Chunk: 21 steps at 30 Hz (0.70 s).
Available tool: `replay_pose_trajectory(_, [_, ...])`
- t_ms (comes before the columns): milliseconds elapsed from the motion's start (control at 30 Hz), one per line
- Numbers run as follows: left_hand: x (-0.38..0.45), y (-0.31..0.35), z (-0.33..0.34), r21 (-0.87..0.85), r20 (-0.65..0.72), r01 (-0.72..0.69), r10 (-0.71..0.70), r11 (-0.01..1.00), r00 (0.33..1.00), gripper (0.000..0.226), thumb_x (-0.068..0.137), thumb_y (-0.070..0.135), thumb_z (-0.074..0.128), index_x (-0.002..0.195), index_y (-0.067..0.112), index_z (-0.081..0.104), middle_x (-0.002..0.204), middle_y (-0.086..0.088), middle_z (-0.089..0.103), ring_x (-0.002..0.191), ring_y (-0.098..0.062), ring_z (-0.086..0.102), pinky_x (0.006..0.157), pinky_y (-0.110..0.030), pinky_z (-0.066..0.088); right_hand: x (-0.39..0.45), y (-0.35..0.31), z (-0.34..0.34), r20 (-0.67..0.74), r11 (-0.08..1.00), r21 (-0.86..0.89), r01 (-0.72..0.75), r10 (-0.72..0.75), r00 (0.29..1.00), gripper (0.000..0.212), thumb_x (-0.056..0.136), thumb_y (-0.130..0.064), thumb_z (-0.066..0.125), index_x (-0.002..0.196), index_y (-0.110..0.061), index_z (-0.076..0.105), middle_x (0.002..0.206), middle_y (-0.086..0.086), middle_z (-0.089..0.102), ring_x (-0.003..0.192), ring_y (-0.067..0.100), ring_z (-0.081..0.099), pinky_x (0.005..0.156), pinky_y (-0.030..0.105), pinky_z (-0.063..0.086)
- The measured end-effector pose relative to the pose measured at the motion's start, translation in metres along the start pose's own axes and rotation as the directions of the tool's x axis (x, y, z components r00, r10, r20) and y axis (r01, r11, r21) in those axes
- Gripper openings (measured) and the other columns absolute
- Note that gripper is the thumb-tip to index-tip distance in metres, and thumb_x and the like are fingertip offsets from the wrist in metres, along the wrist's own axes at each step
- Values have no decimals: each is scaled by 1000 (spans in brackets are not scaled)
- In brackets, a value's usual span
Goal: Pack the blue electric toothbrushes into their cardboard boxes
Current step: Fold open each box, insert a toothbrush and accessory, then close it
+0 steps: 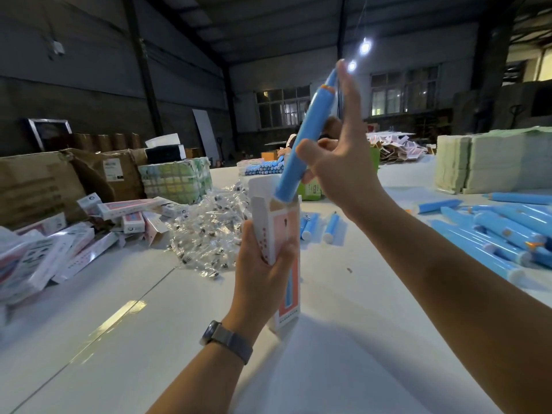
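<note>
Held above the white table (343, 339): a blue electric toothbrush (301, 138), a long smooth cylinder with an orange ring near the top and a narrower blue neck beyond it, tip hidden behind a fingertip. Lower end flat and just inside the open mouth of a cardboard box (282, 234), a slim white carton with a pink front panel, small red print and a picture of a blue brush (top flap standing up at the far left of the opening).

Pinched by the right hand (337, 156) about midway along the body: thumb pressed on the near side, curled fingers behind, index finger stretched straight up along the neck to the tip. Gripped by the left hand (263, 261) round the middle of the box: thumb on the left face, fingers wrapped over the right edge, a grey watch (225, 339) on the wrist.

Long axis of the brush tilted, lower end near and left, head end leaning up and to the right, away into the far scene. Box upright, bottom corner resting on or just over the table; cannot tell which.

Loose at the right: a heap of more blue toothbrushes (501, 237), lying flat. Just beyond the box, a spread of clear plastic packets (206, 231). At the left, a pile of filled cartons (44, 252), with brown shipping boxes (38, 186) behind.
</note>
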<state>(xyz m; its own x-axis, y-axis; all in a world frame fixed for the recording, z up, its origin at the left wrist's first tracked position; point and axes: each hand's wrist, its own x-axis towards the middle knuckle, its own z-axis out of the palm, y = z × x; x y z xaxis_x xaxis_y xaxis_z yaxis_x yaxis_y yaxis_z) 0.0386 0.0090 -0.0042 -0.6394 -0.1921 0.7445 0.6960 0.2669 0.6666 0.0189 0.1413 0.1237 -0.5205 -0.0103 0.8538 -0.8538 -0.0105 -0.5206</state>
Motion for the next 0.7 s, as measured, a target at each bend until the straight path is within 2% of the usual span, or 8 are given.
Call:
replay_pose_trajectory(100, [0,-2,0,8,-2,4,-4,1000,1000,24,94,17,65,102,28,45,87,7,59,77,-5,67,56,-14,53,-4,7,4,196,984,-160,78,-46,979,94,75,-3,69,152,-24,19,109,4,54,76,23,61,64,29,57])
replay_pose_trajectory(200, [0,-1,-1,23,-5,0,1,1000,1000,21,88,27,62,102,26,46,81,21,61,75,-5,67,56,-14,53,-6,11,9,292,962,-256,101,-23,956,85,73,-13,72,143,-27,26,97,5,57,73,23,62,65,32,59])
replay_pose_trajectory(300, [3,-5,-3,73,-32,-10,13,997,999,22,88,30,62,103,25,47,81,23,60,75,-6,66,58,-17,55,-17,21,14,315,919,-381,97,30,949,52,80,-20,76,118,-30,42,86,-5,60,70,15,63,62,27,57])
replay_pose_trajectory(433, [8,-13,-9,182,-115,4,17,983,993,22,93,26,67,101,24,46,83,22,60,75,-4,64,58,-19,55,-31,40,26,209,904,-410,121,-36,977,6,90,-20,69,92,-20,63,84,-14,59,75,1,60,63,12,43])
replay_pose_trajectory(533, [9,-20,-16,308,-219,7,63,951,974,27,88,36,62,102,24,42,73,16,57,67,-2,60,50,-20,49,-34,51,30,196,919,-383,88,-12,981,6,92,-22,67,90,-17,69,86,-15,58,76,-1,58,65,8,41])
replay_pose_trajectory(600, [13,-26,-25,335,-289,55,47,941,956,29,94,32,63,110,22,41,81,13,55,66,-8,60,54,-32,54,-39,61,31,201,916,-395,67,15,979,7,92,-20,65,96,-17,69,88,-11,61,75,0,58,66,11,42])
replay_pose_trajectory(667, [18,-32,-33,346,-374,128,11,929,927,33,96,28,63,118,18,41,89,5,54,74,-24,60,60,-36,55,-50,76,30,293,879,-476,-13,172,941,19,93,-19,63,110,-15,68,101,-1,66,82,6,60,75,23,48])
replay_pose_trajectory(700, [20,-33,-35,343,-402,152,-1,927,916,34,96,29,64,119,19,41,91,6,54,76,-26,58,62,-37,54,-58,85,30,378,822,-568,-40,304,874,26,94,-22,62,118,-16,66,113,2,66,93,12,61,86,30,50])
